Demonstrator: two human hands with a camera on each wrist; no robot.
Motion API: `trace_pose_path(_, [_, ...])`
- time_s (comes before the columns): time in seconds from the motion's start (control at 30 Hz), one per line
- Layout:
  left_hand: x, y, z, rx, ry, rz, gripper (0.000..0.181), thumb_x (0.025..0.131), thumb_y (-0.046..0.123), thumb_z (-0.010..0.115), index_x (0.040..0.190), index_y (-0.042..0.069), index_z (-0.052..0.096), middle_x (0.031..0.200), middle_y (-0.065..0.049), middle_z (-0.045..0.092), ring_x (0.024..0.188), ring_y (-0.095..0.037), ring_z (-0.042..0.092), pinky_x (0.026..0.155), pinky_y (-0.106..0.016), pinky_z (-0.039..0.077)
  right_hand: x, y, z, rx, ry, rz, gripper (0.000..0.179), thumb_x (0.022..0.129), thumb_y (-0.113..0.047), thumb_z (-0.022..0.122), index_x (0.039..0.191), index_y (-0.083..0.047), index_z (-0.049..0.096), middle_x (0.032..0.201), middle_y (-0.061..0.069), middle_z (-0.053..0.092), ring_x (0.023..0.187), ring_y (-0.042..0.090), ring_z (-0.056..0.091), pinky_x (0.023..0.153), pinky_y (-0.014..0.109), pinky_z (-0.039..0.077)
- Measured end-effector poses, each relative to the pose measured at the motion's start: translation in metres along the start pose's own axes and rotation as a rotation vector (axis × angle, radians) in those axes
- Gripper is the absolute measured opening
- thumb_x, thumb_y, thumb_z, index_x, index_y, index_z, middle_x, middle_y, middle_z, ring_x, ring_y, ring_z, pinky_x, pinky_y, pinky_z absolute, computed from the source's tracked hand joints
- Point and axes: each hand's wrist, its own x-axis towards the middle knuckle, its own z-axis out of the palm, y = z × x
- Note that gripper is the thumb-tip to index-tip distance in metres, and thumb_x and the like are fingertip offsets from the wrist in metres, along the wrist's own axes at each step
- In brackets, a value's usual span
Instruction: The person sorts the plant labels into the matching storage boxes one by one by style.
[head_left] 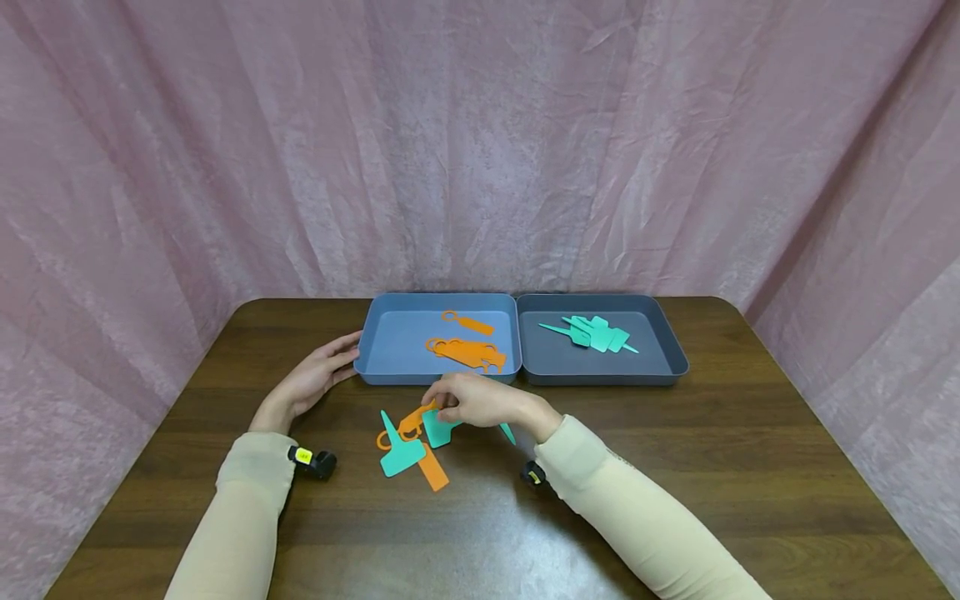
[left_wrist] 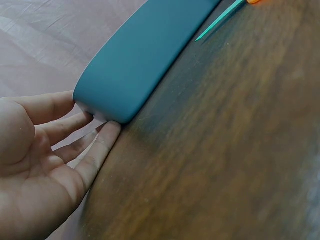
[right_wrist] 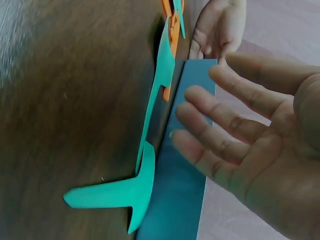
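Observation:
My left hand [head_left: 311, 379] has its fingers extended against the left end of the blue tray [head_left: 401, 337]; the left wrist view has the fingertips at the tray's corner. Over the table, just in front of that tray, hovers my right hand [head_left: 480, 402], fingers loosely bent and nothing between them in the right wrist view. Beneath and beside it lie T-shaped green plant labels [head_left: 402, 458], overlapping orange tags with ring ends [head_left: 433, 469]. One more green label [right_wrist: 107, 194] lies partly hidden under the right hand and wrist in the head view.
Several orange tags [head_left: 468, 353] lie in the blue tray. The dark grey tray [head_left: 652, 354] adjoins it on the right and has a pile of green labels [head_left: 600, 335]. Both trays stand near the far edge of the wooden table [head_left: 675, 467], before a pink curtain [head_left: 480, 150].

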Motion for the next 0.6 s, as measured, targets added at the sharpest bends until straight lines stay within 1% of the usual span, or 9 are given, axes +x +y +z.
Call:
trace_pose_path(0.13, [0.000,0.000,0.001,0.002,0.000,0.000,0.062,0.115,0.026,0.042,0.168,0.008,0.016,0.170,-0.020,0.022,0.152,-0.036,0.030,0.108,-0.019,0.046,-0.002,0.001,0.005,-0.027,-0.004,0.040,0.036,0.103,-0.013,0.068,0.139,-0.008,0.065,0.125,0.011,0.060,0.108,0.021,0.057,0.091,0.028,0.051])
trace_pose_path(0.2, [0.001,0.000,0.001,0.005,0.001,-0.001,0.062,0.115,0.026,0.042,0.168,0.008,0.016,0.170,-0.020,0.022,0.152,-0.034,0.031,0.108,-0.019,0.046,-0.003,0.000,0.008,-0.051,-0.004,0.067,0.038,0.102,-0.015,0.070,0.140,-0.010,0.064,0.129,0.010,0.058,0.114,0.023,0.056,0.093,0.030,0.051])
trace_pose_path(0.27, [0.001,0.000,0.001,0.008,0.002,-0.002,0.062,0.115,0.027,0.042,0.168,0.008,0.016,0.169,-0.019,0.022,0.151,-0.033,0.032,0.109,-0.019,0.046,-0.003,0.000,0.012,-0.097,0.004,0.097,0.040,0.101,-0.018,0.072,0.140,-0.012,0.064,0.129,0.008,0.058,0.115,0.022,0.055,0.094,0.029,0.050])
trace_pose_path(0.47, [0.001,0.000,0.000,0.005,0.000,-0.002,0.063,0.115,0.028,0.043,0.168,0.009,0.016,0.170,-0.019,0.022,0.152,-0.034,0.030,0.110,-0.020,0.046,-0.001,-0.002,0.024,-0.282,0.034,0.151,0.044,0.099,-0.023,0.075,0.142,-0.018,0.064,0.125,0.002,0.057,0.108,0.018,0.051,0.092,0.029,0.045])
trace_pose_path(0.53, [0.001,0.000,0.001,0.006,0.001,-0.003,0.062,0.115,0.028,0.042,0.168,0.009,0.015,0.170,-0.019,0.022,0.153,-0.036,0.029,0.111,-0.021,0.045,0.000,-0.003,0.027,-0.326,0.036,0.160,0.046,0.099,-0.023,0.076,0.142,-0.019,0.063,0.126,0.001,0.055,0.110,0.018,0.049,0.094,0.030,0.044])
trace_pose_path(0.6, [0.000,0.000,0.000,0.007,0.001,-0.004,0.062,0.115,0.028,0.042,0.168,0.009,0.015,0.170,-0.019,0.021,0.153,-0.037,0.028,0.111,-0.021,0.045,0.001,-0.005,0.028,-0.346,0.036,0.164,0.047,0.097,-0.022,0.078,0.142,-0.019,0.063,0.126,0.000,0.055,0.112,0.019,0.049,0.096,0.031,0.043])
